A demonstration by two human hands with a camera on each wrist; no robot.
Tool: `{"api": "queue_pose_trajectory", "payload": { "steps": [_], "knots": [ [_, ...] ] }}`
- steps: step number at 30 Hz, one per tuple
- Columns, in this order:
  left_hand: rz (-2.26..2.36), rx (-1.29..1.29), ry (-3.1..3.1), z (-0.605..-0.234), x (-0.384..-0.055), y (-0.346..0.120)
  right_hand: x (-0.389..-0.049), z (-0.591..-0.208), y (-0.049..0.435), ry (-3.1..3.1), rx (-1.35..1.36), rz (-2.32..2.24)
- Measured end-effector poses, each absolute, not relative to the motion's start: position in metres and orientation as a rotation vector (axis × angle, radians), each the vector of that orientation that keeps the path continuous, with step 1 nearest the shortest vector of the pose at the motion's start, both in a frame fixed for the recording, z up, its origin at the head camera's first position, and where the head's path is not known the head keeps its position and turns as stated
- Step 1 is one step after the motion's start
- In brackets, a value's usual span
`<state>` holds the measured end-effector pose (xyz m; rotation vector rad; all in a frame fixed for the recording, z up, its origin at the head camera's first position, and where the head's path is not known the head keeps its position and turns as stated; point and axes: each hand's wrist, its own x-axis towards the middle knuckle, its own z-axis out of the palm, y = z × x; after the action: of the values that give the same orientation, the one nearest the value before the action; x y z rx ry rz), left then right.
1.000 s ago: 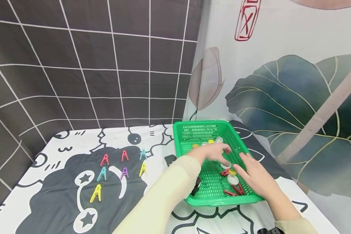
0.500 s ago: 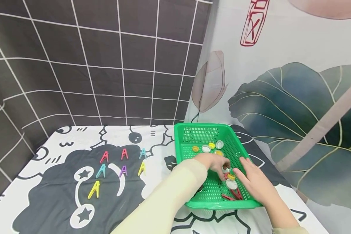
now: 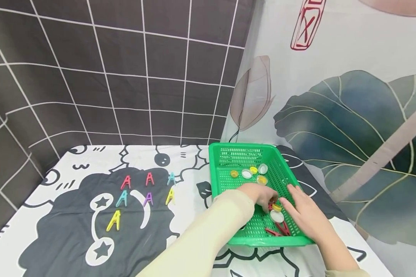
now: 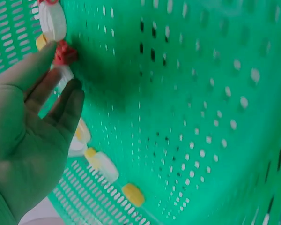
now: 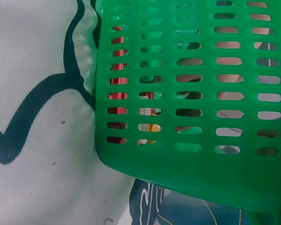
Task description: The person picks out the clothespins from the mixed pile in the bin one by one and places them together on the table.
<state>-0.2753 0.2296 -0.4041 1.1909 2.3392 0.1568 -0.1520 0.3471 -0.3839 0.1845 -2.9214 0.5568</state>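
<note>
My left hand (image 3: pixel 261 194) reaches down into the green basket (image 3: pixel 258 241), palm lowered and fingers loosely bent. In the left wrist view its thumb tip lies right at a red clothespin (image 4: pixel 65 54), with a gap between thumb and fingers. A yellow cap (image 3: pixel 276 207) and a white cap (image 3: pixel 277 216) lie close beside that clothespin. Fingers extended, my right hand (image 3: pixel 306 211) rests along the basket's right rim. More red clothespins (image 3: pixel 283 229) lie in the basket's near right corner. The right wrist view shows mostly the basket's slotted outer wall (image 5: pixel 187 154).
Several clothespins stand in rows on the patterned cloth at left, among them a yellow one (image 3: pixel 114 221), a purple one (image 3: pixel 148 199) and a blue one (image 3: pixel 122 199). Further caps, such as a white cap (image 3: pixel 247 174), lie at the basket's far end. Curtains hang behind the table.
My left hand has dropped lower into the basket, and its fingers have come in to the red clothespin beside the caps. The right hand stays on the rim. The head view has shifted slightly.
</note>
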Motion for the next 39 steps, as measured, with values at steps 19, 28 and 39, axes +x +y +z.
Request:
{"api": "queue_pose_trajectory", "payload": {
  "steps": [19, 28, 39],
  "knots": [
    [0.061, 1.143, 2.444, -0.414, -0.267, 0.239, -0.152, -0.389, 0.346, -2.925, 0.171, 0.564],
    [-0.001, 1.251, 2.473, -0.402, -0.273, 0.23, -0.153, -0.384, 0.347, -2.931, 0.16, 0.556],
    [-0.069, 1.253, 2.473, -0.398, -0.268, 0.226, -0.153, -0.383, 0.348, -2.931, 0.17, 0.557]
  ]
}}
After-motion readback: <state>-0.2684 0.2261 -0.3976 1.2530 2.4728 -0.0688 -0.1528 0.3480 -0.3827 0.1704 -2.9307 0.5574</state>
